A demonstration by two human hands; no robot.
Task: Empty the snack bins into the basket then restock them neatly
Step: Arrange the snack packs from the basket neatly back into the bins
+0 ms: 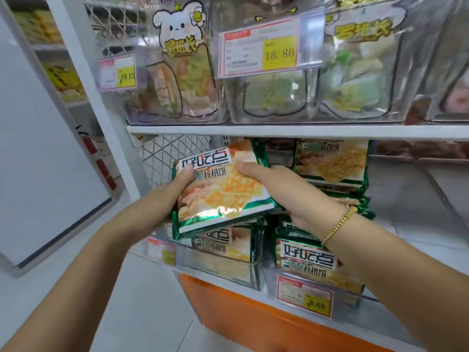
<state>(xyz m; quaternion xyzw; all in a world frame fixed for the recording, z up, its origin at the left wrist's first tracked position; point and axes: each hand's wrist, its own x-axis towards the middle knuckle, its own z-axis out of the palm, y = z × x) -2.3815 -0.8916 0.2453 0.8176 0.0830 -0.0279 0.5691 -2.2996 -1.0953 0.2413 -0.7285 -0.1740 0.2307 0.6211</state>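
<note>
Biscuit packet [220,194], green-edged, is held tilted at centre frame between both hands. The left hand [172,189] grips its left side, thumb pressed on the label; the right hand [291,194] clasps its right side, thumb on top and fingers underneath, a gold bracelet [337,224] at the wrist. Matching packets [312,262] lie stacked just below and behind, on the lower shelf. Across the upper frame, bear-labelled bags [180,59] fill clear bins [274,105] above a white shelf [279,129], beside a yellow price tag [279,52].
</note>
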